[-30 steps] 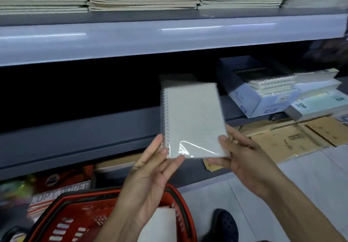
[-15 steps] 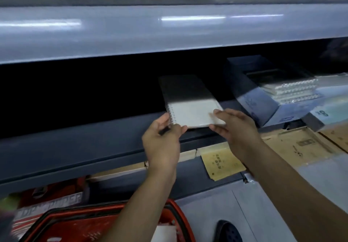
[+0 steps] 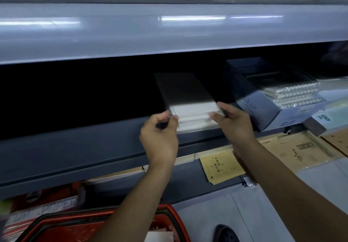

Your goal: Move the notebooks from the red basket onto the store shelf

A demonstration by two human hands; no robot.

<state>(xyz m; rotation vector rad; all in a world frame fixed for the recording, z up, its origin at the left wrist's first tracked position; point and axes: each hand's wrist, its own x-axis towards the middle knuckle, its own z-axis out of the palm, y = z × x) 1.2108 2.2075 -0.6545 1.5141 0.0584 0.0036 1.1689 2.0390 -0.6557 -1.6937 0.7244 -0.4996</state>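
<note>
Up at the dark middle shelf (image 3: 79,147), both hands hold a spiral notebook (image 3: 190,100) lying flat, its far half in shadow under the shelf above. The left hand (image 3: 160,138) pinches the near-left corner by the wire spiral, fingers curled onto it; the right hand (image 3: 233,123) grips the near-right corner. The notebook sits on what looks like a clear-wrapped stack at the shelf's front edge. Just right stands a grey box (image 3: 250,98) of spiral notebooks. Below, the red basket (image 3: 169,215) rests near the floor, something white inside.
</note>
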